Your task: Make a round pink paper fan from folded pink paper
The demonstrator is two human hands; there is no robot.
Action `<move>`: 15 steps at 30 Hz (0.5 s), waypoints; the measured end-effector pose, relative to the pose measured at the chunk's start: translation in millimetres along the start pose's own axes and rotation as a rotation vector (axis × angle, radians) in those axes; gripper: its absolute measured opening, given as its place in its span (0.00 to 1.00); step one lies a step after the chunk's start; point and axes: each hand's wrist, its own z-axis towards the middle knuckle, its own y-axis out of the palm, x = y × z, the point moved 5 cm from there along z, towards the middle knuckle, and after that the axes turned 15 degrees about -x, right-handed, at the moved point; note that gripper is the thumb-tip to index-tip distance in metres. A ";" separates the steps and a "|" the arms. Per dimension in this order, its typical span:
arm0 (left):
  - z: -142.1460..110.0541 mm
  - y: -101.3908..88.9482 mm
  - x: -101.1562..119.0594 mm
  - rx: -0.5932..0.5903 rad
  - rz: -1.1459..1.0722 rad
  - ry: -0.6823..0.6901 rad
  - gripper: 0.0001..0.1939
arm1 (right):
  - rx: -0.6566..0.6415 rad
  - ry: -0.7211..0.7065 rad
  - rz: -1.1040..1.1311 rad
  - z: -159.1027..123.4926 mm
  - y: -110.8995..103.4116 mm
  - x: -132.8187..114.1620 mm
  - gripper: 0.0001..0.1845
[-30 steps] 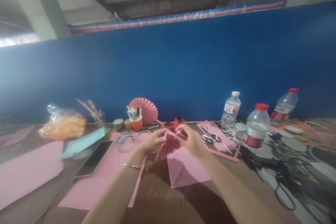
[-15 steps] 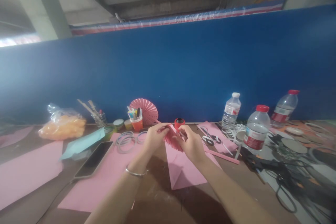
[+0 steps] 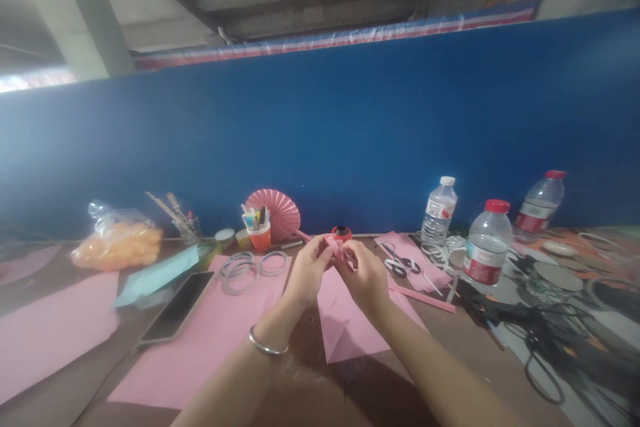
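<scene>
Between my two hands is a small bundle of pleated pink paper [image 3: 334,245], mostly covered by my fingers. My left hand [image 3: 311,270] is closed round its left side, a silver bangle on the wrist. From the right, my right hand [image 3: 366,273] pinches the same paper, fingertips close to the left ones. Below the hands a pink sheet [image 3: 357,327] with crease lines lies on the brown table. Just behind them sits a red roll of tape [image 3: 341,233]. A round pleated pink fan [image 3: 274,212] stands farther back, left of my hands.
Scissors [image 3: 400,263] and a folded pink strip [image 3: 425,298] lie to the right, with water bottles [image 3: 486,250] and tangled black cables [image 3: 537,347] beyond. Leftward are tape rings [image 3: 239,273], a phone [image 3: 177,307], a pen cup [image 3: 260,237] and a bag of orange material [image 3: 120,243].
My hands have come closer together. The pleated paper, spread out below the fingers before, is now gathered into a narrow bundle between them.
</scene>
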 end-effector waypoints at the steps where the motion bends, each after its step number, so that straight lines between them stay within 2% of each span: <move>1: 0.1 0.7 0.0 -0.003 -0.034 -0.002 0.15 | 0.009 0.003 0.014 -0.3 -0.5 0.1 0.08; 7: -2.0 8.0 -7.2 -0.108 -0.127 -0.083 0.17 | 0.029 0.050 0.070 -1.8 -2.5 2.6 0.11; 15: -2.9 4.0 -3.2 0.001 -0.186 -0.048 0.14 | 0.032 -0.031 0.042 -0.6 -2.3 0.4 0.11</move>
